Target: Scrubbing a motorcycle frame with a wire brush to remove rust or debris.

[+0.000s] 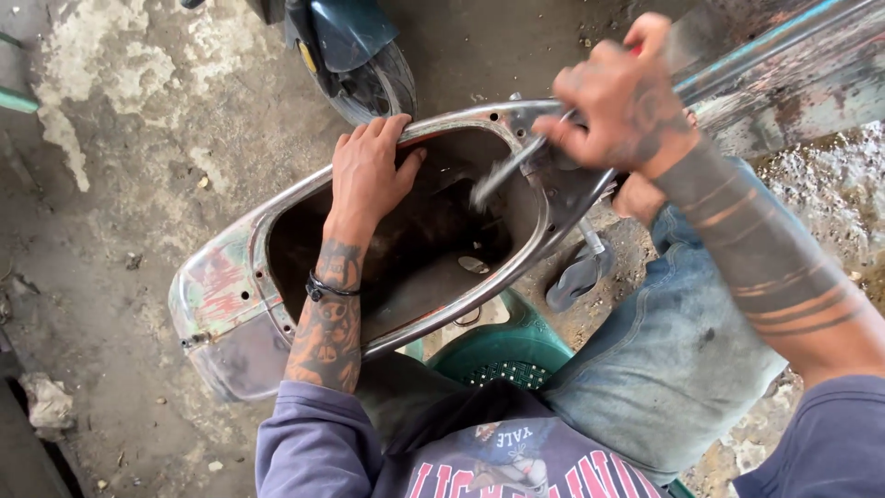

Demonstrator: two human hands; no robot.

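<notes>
1. Head camera looks down on one person with two bare, tattooed hands at work over one metal scooter body panel (230, 304), which lies hollow side up across the lap.
2. One left hand (369, 171) is on the far rim of the panel: the fingers lie close together over the edge and the thumb is on the inner side, so the hand clamps the rim.
3. One right hand (619, 97) is closed in a fist around one thin metal tool (502, 171). It looks like a small wire brush, but it is blurred and I cannot tell for sure. Its tip points down into the dark hollow of the panel, near the right end.
4. A small bit of red shows above the right fist; I cannot tell what it is.
5. The panel is worn, with bare metal and patches of old green and red paint at its left end. Several small holes are along its rim.
6. One green plastic stool (502, 355) is below the panel, between the person's legs.
7. One scooter wheel (378, 88) with a dark mudguard stands on the concrete floor (120, 129) beyond the panel, apart from it.
8. One grey sandal (576, 277) lies on the floor just beside the right end of the panel.
9. One black band is around the left wrist.
</notes>
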